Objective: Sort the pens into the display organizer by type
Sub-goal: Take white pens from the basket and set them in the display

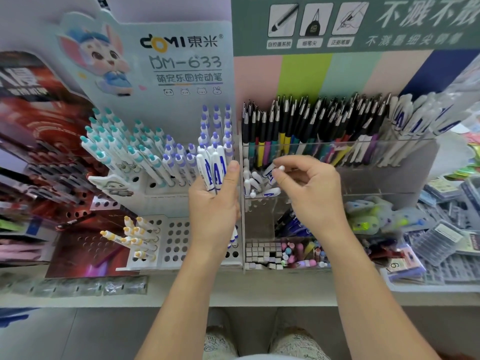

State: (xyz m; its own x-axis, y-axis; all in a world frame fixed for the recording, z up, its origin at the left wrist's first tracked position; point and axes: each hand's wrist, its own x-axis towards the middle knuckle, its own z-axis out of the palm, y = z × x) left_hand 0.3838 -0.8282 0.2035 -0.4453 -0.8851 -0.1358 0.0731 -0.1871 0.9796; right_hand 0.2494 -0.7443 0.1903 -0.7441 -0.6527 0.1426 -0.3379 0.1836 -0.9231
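Observation:
My left hand (214, 203) is closed around a bundle of white pens with blue lettering (211, 166), held upright in front of the white pegboard organizer (179, 242). My right hand (309, 188) pinches the top of one more white pen (270, 172) that sticks out of the clear acrylic organizer (384, 162). A few other white pens (255, 185) lie loose in that same left compartment. Teal-capped pens (111, 141) and purple-capped pens (218, 126) stand in the pegboard holes. Black-tipped coloured pens (306, 126) fill the acrylic back row, with more white pens (415, 118) at its right end.
Yellow-capped pens (135, 237) stand low in the pegboard stand. Erasers and small items (283, 253) fill the front acrylic tray. Packaged stationery (446, 235) is heaped at the right, a red pen display (46, 165) at the left. The counter edge (181, 294) runs below.

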